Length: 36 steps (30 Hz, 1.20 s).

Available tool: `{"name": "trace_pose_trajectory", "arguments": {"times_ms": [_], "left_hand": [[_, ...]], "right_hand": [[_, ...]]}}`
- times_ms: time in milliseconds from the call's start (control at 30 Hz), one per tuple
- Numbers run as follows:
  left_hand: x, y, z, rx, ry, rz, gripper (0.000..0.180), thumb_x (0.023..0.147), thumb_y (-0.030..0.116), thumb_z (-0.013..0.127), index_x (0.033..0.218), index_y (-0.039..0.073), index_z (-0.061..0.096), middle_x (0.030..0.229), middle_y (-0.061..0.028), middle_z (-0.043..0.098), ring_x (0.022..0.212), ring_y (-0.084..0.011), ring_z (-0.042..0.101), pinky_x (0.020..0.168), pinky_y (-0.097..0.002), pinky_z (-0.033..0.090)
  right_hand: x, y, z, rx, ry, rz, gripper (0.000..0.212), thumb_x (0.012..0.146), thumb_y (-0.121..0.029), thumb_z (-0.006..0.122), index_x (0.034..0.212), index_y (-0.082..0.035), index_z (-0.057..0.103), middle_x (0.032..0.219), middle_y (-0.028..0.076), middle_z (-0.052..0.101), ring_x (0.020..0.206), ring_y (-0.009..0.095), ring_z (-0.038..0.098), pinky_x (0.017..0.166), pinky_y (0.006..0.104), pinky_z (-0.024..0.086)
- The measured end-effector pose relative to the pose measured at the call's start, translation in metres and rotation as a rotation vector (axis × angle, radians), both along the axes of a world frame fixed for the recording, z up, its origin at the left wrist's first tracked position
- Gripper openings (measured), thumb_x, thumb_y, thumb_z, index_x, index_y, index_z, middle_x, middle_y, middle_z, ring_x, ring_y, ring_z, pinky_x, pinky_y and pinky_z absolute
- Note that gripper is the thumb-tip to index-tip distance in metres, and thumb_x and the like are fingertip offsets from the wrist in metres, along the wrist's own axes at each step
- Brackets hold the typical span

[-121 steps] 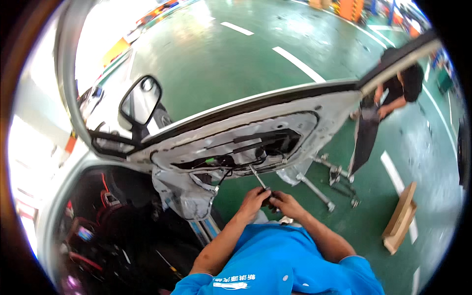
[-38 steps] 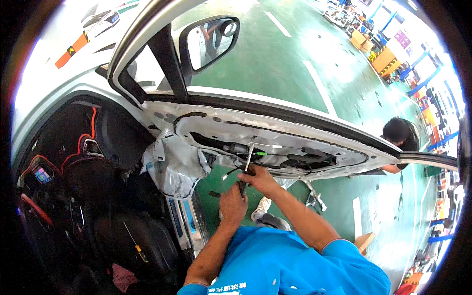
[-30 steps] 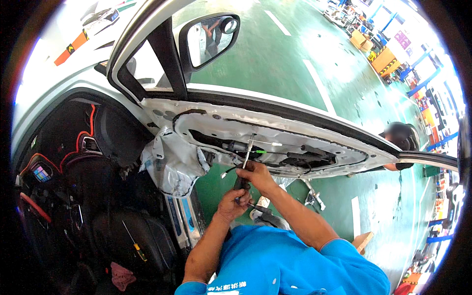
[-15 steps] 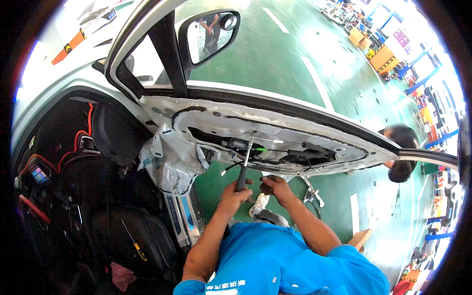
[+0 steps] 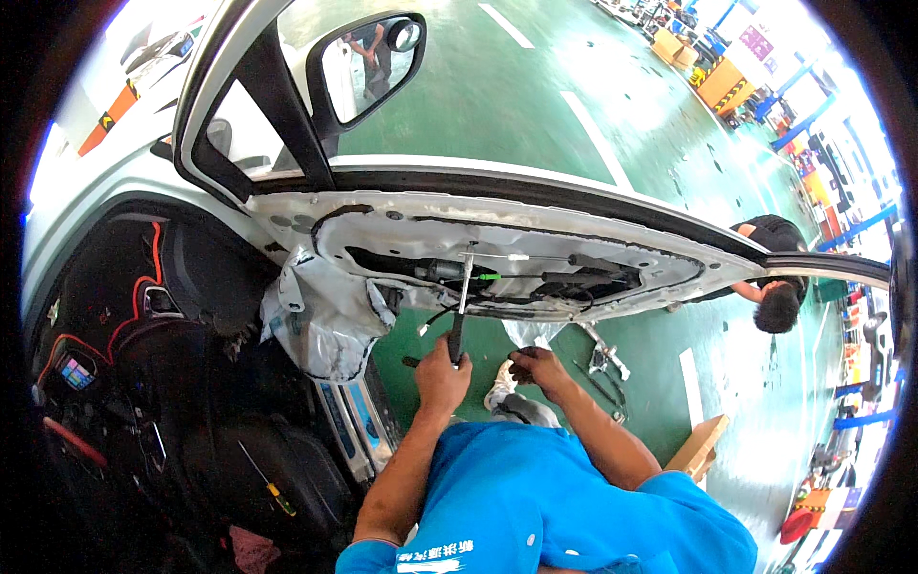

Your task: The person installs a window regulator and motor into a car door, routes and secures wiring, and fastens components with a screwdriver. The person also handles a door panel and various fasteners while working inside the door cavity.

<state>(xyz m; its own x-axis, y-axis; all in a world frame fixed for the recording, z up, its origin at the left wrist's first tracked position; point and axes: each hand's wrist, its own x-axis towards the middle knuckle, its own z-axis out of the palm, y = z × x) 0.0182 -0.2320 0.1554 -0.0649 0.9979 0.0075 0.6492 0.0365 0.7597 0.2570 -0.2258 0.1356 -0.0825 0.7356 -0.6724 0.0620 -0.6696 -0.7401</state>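
Since half a second ago the right hand has stayed off the tool and sits low beside the left one, and the whole view has tilted a little so the door lies lower and further left in the picture. Largest in view is the open white car door, stripped of its trim, with its inner cavity and cables bared and the side mirror standing above its front corner. A crumpled sheet of silvery plastic liner hangs from the door's front end, over the dark car interior. Beyond the door spreads the green painted floor, and at the door's far end another person bends down. From the lower edge both bare forearms rise out of a blue shirt. The left forearm runs nearly straight up, and the left hand is closed around the dark handle of a long screwdriver, whose slim shaft points up into the door's opening. The right forearm slants in from the right with the elbow bent; its fingers curl loosely around something small and dark that I cannot make out, just beside the left hand but not touching the screwdriver.
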Motion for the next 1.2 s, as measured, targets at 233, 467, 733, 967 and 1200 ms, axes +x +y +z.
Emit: {"name": "trace_pose_trajectory", "arguments": {"times_ms": [233, 467, 733, 967, 1200], "left_hand": [[-0.014, 0.011, 0.005, -0.314, -0.833, -0.18, 0.048, 0.084, 0.023, 0.07, 0.126, 0.002, 0.055, 0.074, -0.0072, 0.065, 0.075, -0.0243, 0.063, 0.069, -0.0428, 0.051], [-0.018, 0.008, -0.002, -0.361, -0.882, -0.113, 0.053, 0.085, 0.027, 0.072, 0.128, 0.002, 0.055, 0.074, -0.0054, 0.064, 0.072, -0.0238, 0.063, 0.069, -0.0419, 0.05], [0.0, 0.002, -0.005, 0.023, -0.006, 0.002, 0.046, 0.085, 0.018, 0.068, 0.124, -0.003, 0.054, 0.076, -0.0183, 0.066, 0.076, -0.0382, 0.066, 0.065, -0.0526, 0.048], [0.004, 0.007, 0.0, -0.361, -1.098, -0.102, 0.044, 0.083, 0.018, 0.071, 0.12, -0.003, 0.058, 0.076, -0.0193, 0.065, 0.071, -0.0386, 0.064, 0.064, -0.0478, 0.048], [0.009, 0.002, 0.0, -0.088, -0.158, -0.007, 0.054, 0.085, 0.02, 0.068, 0.132, 0.0, 0.051, 0.072, -0.0127, 0.065, 0.071, -0.0333, 0.063, 0.064, -0.0448, 0.048]], "right_hand": [[0.0, -0.006, -0.006, -0.033, 0.008, 0.013, 0.033, 0.097, -0.029, 0.064, 0.11, 0.001, 0.064, 0.094, 0.009, 0.069, 0.079, 0.019, 0.065, 0.072, 0.034, 0.054], [-0.009, -0.012, -0.004, -0.011, 0.022, 0.013, 0.033, 0.096, -0.027, 0.064, 0.111, 0.002, 0.065, 0.092, 0.009, 0.068, 0.076, 0.018, 0.063, 0.07, 0.0322, 0.053], [-0.016, -0.01, -0.01, -0.002, -0.037, 0.055, 0.03, 0.095, -0.025, 0.066, 0.107, 0.003, 0.067, 0.087, 0.009, 0.068, 0.071, 0.016, 0.061, 0.064, 0.0314, 0.05], [-0.017, -0.006, -0.01, 0.024, -0.027, 0.062, 0.028, 0.094, -0.024, 0.066, 0.105, 0.002, 0.068, 0.085, 0.009, 0.068, 0.069, 0.016, 0.061, 0.063, 0.0319, 0.05], [-0.014, -0.005, -0.018, 0.002, -0.046, 0.069, 0.031, 0.093, -0.023, 0.067, 0.11, 0.003, 0.067, 0.088, 0.01, 0.069, 0.072, 0.017, 0.063, 0.065, 0.0314, 0.051]]}}
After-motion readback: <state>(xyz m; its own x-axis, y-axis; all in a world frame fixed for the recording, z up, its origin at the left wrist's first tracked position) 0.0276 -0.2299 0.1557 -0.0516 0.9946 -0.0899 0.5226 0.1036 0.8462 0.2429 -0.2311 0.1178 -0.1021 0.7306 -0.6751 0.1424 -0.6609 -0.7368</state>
